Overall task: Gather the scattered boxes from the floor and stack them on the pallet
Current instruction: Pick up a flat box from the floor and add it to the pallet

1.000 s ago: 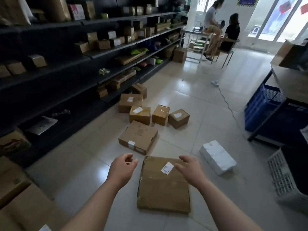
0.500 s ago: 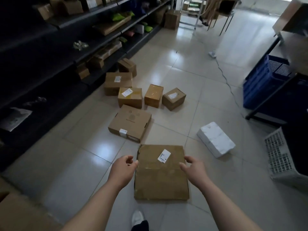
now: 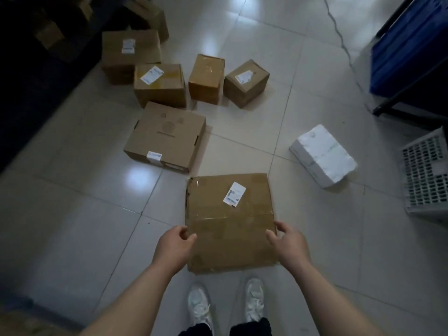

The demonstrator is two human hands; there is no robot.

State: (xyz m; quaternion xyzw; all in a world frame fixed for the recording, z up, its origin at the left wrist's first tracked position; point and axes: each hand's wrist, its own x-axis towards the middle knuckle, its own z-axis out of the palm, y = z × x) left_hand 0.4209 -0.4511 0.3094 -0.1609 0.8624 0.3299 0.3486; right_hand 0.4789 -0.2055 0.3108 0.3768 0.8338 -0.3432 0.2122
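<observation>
Since the earlier frame both hands have dropped to the flat brown cardboard box (image 3: 231, 221) on the floor, left hand (image 3: 173, 248) and right hand (image 3: 289, 243) half-curled at its side edges, grip not yet closed; beyond it six boxes unlifted, no pallet visible.

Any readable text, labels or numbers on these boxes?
None legible.
Flat box between the hands: white label, print too small.
Large box: faint printed logo and line, blurred.
Rear boxes' labels: blurred.
White parcel: no text visible.
</observation>
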